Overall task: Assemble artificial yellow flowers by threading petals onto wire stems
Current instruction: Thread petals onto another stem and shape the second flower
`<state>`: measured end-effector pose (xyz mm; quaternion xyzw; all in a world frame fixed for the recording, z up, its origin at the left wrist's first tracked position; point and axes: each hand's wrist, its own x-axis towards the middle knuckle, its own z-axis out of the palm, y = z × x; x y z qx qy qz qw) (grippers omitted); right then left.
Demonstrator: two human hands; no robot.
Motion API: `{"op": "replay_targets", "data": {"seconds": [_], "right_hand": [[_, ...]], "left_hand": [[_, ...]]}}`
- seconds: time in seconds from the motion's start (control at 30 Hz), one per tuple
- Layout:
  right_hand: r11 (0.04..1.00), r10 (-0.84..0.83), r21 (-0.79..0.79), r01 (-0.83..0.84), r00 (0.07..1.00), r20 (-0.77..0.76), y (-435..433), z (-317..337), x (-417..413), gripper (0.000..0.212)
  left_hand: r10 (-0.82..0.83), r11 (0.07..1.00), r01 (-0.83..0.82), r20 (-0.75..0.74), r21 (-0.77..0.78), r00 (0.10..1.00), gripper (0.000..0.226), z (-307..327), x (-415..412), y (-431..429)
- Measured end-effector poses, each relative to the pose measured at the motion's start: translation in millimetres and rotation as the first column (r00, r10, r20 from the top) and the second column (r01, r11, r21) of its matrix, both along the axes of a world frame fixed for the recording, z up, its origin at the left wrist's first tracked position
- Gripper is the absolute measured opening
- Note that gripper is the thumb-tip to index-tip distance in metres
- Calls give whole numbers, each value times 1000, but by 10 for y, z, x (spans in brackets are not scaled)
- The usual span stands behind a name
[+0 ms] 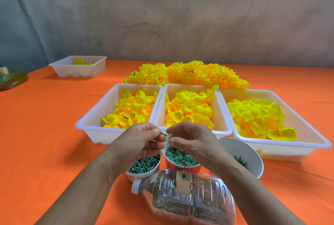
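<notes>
One green stem piece (164, 134) | short, dark | pinched by left hand (142, 141)

green peg (164, 134): small, level, pinched by left hand (139, 141) | wire stem (185, 158): thin, upright | yellow petals (189, 109): heaped in three trays (94, 125)

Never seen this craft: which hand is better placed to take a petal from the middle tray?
Probably the right hand: it hovers at the middle tray's near rim, seemingly empty; the left hand pinches a green stem piece.
</notes>
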<state>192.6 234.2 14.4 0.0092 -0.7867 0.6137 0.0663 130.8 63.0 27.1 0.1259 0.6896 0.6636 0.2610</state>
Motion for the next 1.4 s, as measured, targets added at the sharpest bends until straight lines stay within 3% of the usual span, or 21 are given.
{"op": "replay_targets", "data": {"seconds": [0.23, 0.47, 0.7, 0.77, 0.9, 1.0, 1.13, 1.3, 1.4], "right_hand": [[966, -6, -258, -24, 993, -115, -61, 99, 110, 19], [914, -45, -406, 6, 995, -86, -4, 69, 188, 9], [828, 17, -558, -56, 997, -74, 74, 35, 248, 21], [831, 9, -554, -50, 997, -75, 81, 38, 264, 22], [878, -15, -477, -27, 996, -85, 76, 58, 302, 19], [911, -20, -412, -22, 995, -99, 79, 78, 328, 14], [927, -30, -374, -15, 993, -114, 85, 129, 352, 17], [965, -99, -252, 71, 990, -100, 83, 205, 350, 5], [988, -86, -138, 76, 994, -70, 112, 274, 377, 10]], "left_hand": [[-48, 984, 20, 153, 179, 987, 16, 58, 114, 131], [-98, 973, 68, 129, 219, 987, 19, 86, 212, 206], [-138, 967, 112, 99, 231, 986, 12, 129, 258, 245], [-136, 967, 116, 74, 225, 988, 10, 120, 262, 249], [-116, 975, 112, 11, 191, 993, 29, 98, 280, 260], [-84, 981, 88, -30, 171, 996, 26, 95, 278, 266], [-35, 992, 50, -124, 116, 992, 4, 119, 262, 255], [13, 997, 7, -264, 74, 964, 16, 154, 275, 249], [31, 999, -13, -357, 52, 934, 18, 174, 280, 250]]}}
